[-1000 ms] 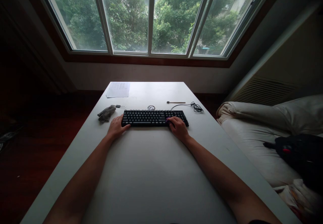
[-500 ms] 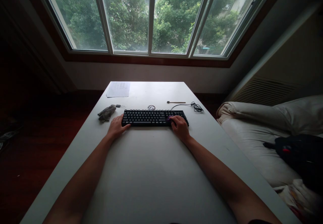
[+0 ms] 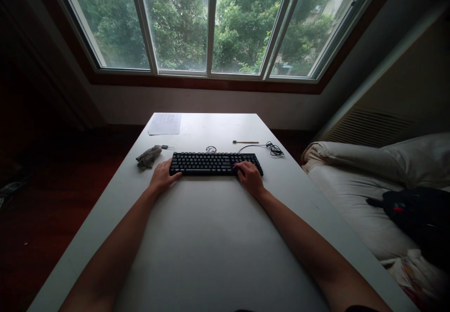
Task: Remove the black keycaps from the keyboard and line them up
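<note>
Can't really read any writing here tbh: just faint lines on the flat whitish sheet of paper (image 3: pixel 164 124) at the far left of the smooth, glossy white tabletop (image 3: pixel 211 237), too small to make out, and pale specks of legends on the long black rectangular keyboard (image 3: pixel 207 163), same deal. Also spotting a blurry red mark (image 3: pixel 399 209) on the soft black bag (image 3: pixel 423 220), over right on creased cream-coloured padding (image 3: pixel 348 194). Got the keyboard lying flat across the tabletop, between both hands. Left hand (image 3: pixel 162 176) curved round its left end, thumb along the near edge, holding on. Right hand (image 3: pixel 250 176) curled nearly closed over the number-pad end, hiding some keys and pinching a tiny purple thing (image 3: pixel 235 166); mostly covered, so can't tell what kind. Just beside the left hand, a fuzzy grey lump (image 3: pixel 149 157), with a small black block with thin prongs (image 3: pixel 167 147) near it. Behind the keyboard, a little ring-shaped thing (image 3: pixel 211 149), a slim tan brush (image 3: pixel 245 142), and a thin black cable (image 3: pixel 274 149) bunched into loops to the right. Past all that, a sliding window (image 3: pixel 210 30) with reddish-brown trim and leafy trees outside.
</note>
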{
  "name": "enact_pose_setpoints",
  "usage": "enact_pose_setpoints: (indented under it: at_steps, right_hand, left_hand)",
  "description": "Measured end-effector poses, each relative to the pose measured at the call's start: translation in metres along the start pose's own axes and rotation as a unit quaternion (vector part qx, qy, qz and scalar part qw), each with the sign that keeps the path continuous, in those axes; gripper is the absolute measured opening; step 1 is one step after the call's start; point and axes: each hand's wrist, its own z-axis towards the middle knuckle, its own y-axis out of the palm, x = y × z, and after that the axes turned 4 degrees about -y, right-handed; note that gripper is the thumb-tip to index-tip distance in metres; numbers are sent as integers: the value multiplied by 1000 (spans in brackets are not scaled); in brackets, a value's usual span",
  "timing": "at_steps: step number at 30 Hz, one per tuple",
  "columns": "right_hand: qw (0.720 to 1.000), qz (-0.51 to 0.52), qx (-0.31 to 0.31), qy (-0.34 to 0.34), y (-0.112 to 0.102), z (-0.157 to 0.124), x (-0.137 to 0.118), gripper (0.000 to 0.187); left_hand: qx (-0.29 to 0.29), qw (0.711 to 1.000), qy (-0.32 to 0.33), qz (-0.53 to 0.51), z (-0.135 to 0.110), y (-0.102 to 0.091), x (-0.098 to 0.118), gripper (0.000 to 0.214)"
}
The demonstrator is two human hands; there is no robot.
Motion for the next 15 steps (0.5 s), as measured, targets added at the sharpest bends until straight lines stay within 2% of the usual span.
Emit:
enact_pose_setpoints:
  at_steps: [15]
  right_hand:
    - [1000,19,-14,-18,-1,-1,-1,27]
  left_hand:
    - [-2,1000,5,1,0,-2,2,80]
